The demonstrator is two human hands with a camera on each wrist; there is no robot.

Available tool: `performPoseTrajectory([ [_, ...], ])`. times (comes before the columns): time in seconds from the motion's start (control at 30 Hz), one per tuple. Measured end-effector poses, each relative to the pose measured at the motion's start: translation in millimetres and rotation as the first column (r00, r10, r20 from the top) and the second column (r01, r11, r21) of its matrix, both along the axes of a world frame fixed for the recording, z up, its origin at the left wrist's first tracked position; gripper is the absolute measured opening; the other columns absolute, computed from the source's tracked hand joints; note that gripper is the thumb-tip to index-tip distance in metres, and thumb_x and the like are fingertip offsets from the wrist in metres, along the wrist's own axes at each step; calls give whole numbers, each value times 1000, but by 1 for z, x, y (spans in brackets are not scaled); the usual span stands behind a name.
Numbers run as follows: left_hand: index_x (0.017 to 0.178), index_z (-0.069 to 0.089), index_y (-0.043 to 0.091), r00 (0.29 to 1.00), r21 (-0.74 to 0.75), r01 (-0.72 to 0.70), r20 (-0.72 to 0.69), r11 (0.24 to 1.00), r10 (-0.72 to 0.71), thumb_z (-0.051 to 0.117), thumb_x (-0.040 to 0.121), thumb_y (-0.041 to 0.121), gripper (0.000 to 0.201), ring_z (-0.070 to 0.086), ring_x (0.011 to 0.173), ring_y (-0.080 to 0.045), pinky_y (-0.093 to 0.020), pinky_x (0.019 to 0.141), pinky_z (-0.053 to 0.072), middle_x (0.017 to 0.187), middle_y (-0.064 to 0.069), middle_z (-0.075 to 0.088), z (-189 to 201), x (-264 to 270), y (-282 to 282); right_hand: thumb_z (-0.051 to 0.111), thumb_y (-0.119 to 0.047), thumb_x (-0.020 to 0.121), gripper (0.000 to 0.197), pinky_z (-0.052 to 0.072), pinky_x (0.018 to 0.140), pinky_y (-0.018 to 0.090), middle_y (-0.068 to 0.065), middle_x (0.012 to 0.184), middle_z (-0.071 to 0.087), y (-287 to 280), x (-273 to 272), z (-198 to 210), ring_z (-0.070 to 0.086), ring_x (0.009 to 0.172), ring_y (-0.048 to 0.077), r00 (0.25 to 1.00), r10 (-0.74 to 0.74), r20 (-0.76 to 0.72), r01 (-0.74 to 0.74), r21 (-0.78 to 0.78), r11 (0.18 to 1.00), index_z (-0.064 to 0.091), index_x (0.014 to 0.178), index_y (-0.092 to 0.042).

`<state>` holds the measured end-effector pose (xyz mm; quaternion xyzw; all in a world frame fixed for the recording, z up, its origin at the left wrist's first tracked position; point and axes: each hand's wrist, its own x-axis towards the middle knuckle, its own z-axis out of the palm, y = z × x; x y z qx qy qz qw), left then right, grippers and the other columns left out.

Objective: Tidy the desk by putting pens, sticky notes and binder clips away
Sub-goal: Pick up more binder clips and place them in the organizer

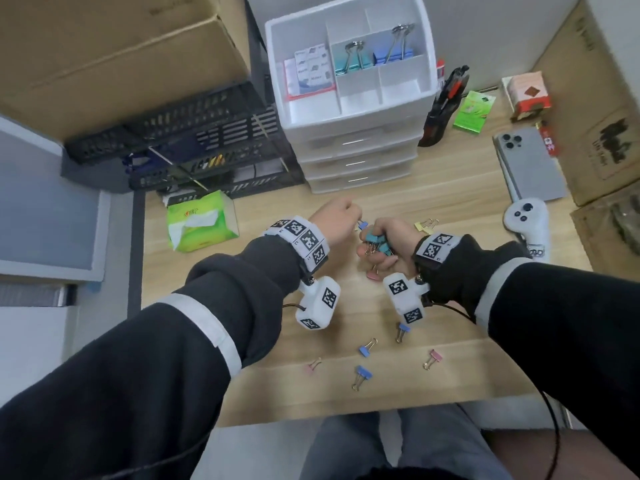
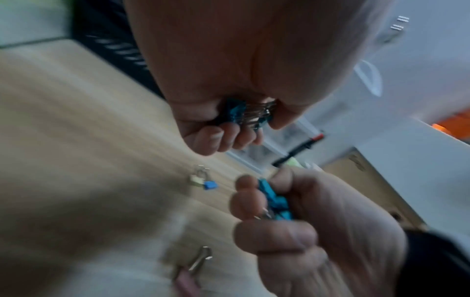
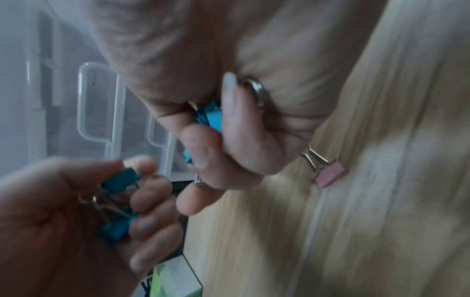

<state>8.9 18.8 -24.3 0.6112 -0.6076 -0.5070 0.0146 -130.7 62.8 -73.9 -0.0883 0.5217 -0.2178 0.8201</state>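
Observation:
My left hand hovers over the desk middle, and in the left wrist view my left hand curls round a few teal binder clips. Close to its right, my right hand grips a bunch of teal binder clips; in the right wrist view my right hand wraps round those clips. Loose clips lie nearer me: blue, blue, pink. A pink clip lies under my right hand. The white drawer organizer stands behind.
The organizer's top compartments hold sticky notes and two large clips. A green tissue pack and black mesh trays are left. A phone, white controller, pen holder and cardboard boxes are right.

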Motion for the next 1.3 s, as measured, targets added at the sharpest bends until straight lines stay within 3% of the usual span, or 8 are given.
performPoseTrajectory([
  [0.07,92,55,11,995,-75,98,14,992,-98,40,101,20,19,48,58,-13,-26,50,38,70,1,54,11,-18,0,36,-15,82,13,24,60,26,10,58,53,-1,-3,4,35,28,12,998,-50,47,50,7,999,47,79,-9],
  [0.17,92,54,14,971,-188,240,49,952,-234,40,102,21,18,56,70,-21,-28,59,43,84,-4,63,20,-32,4,32,-15,94,24,48,45,21,14,70,59,-3,-3,13,59,54,21,975,-175,135,170,49,984,53,92,-2],
  [0.27,96,52,17,949,-252,313,45,916,-313,44,100,22,11,60,87,-27,-36,72,50,97,-8,60,24,-40,6,33,-19,103,24,60,64,36,10,95,62,-7,-8,14,62,84,24,945,-306,114,311,-34,950,56,105,-11],
  [0.47,106,55,15,906,-366,422,138,829,-400,48,100,25,14,56,91,-24,-38,80,48,107,-8,52,24,-46,3,34,-25,94,40,52,84,43,17,119,55,-9,-8,13,56,113,32,880,-460,121,467,-36,883,51,129,-12],
  [0.63,112,61,12,887,-380,458,135,804,-441,46,97,15,22,56,98,-22,-33,84,45,113,-8,57,24,-44,4,35,-26,105,29,50,75,40,11,91,62,-14,-18,20,60,81,25,922,-384,49,387,-97,917,59,96,-11],
  [0.83,106,70,16,946,-412,312,47,856,-322,50,92,13,24,66,89,-14,-28,79,54,98,3,70,40,-38,0,46,-11,98,22,60,57,33,19,107,61,-9,-16,20,65,87,26,779,-599,188,587,120,801,56,116,-3],
  [1.0,94,69,15,979,-516,194,51,834,-197,51,93,12,18,55,66,-6,-22,62,45,73,10,60,72,-22,-18,47,-25,101,30,42,33,14,5,55,55,-20,-29,48,50,38,9,923,-348,161,331,122,936,56,79,-7],
  [1.3,99,67,12,941,-497,283,309,820,-137,54,91,18,16,61,89,-20,-27,75,49,96,-3,66,148,15,-68,43,-22,104,30,41,34,15,3,50,53,-74,-50,158,49,35,11,956,-294,0,293,-89,952,56,82,-7],
])
